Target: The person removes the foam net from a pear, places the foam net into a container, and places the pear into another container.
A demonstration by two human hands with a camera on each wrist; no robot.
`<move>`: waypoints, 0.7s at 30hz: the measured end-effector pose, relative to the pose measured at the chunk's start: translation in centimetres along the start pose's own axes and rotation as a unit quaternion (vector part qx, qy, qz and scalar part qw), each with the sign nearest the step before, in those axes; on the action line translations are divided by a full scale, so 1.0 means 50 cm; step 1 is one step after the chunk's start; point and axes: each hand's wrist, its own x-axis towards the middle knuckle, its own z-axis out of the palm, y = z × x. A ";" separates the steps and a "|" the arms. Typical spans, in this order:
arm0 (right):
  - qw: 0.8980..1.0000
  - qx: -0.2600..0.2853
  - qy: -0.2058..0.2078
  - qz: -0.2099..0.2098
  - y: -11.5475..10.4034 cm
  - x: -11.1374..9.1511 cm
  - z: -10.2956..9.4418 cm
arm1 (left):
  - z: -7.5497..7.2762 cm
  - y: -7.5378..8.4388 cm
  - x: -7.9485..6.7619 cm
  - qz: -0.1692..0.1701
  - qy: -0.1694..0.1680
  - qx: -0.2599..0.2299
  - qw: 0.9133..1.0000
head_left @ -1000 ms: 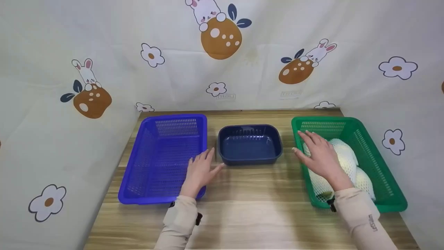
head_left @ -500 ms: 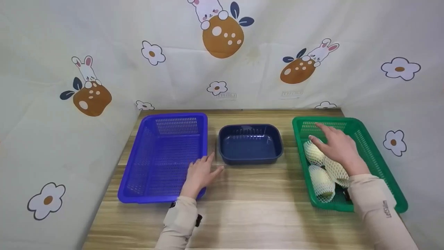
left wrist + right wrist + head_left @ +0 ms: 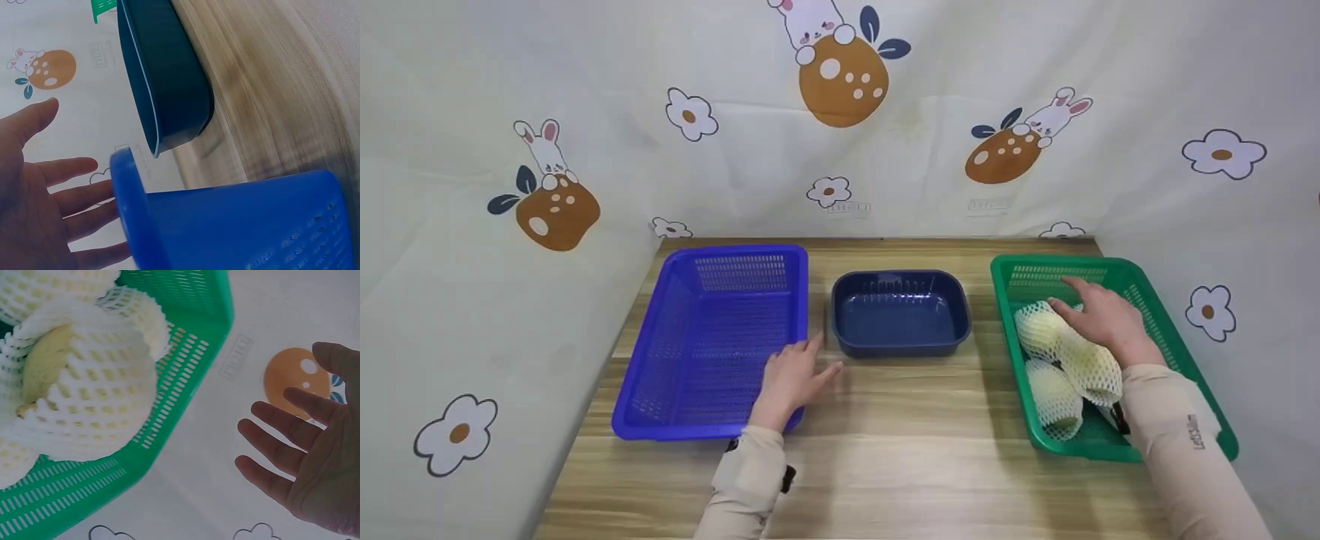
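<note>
My left hand (image 3: 789, 381) hovers at the right rim of the blue basket (image 3: 619, 375), fingers spread and holding nothing. In the left wrist view its fingers overlap the blue rim. My right hand (image 3: 1110, 322) hangs over the green basket (image 3: 1207, 394), fingers loosely extended, nothing in the palm. Below it lie several pale yellow fruits in white foam nets, one at the near left (image 3: 1054, 397). The right wrist view shows another netted fruit (image 3: 95, 382) with yellow skin and a brown stem end. My right hand and sleeve hide part of the basket's contents.
A dark blue rectangular tub (image 3: 900, 349) stands between the two baskets, towards the back of the wooden table (image 3: 907, 442). Fabric (image 3: 735, 172) printed with rabbits and flowers encloses the back and sides. Something dark (image 3: 1119, 418) shows beside the netted fruits.
My right hand has shifted to the right over the green basket, uncovering more of the netted fruits on its left side. My left hand stays almost where it was.
</note>
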 end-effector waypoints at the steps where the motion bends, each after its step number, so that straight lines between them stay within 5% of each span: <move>1: 1.000 0.002 -0.005 0.003 0.004 0.002 0.003 | 0.000 0.000 0.000 -0.001 0.000 0.000 1.000; 21: 0.993 0.011 -0.100 0.064 0.062 0.019 0.071 | -0.002 -0.001 -0.002 -0.007 -0.010 -0.008 1.000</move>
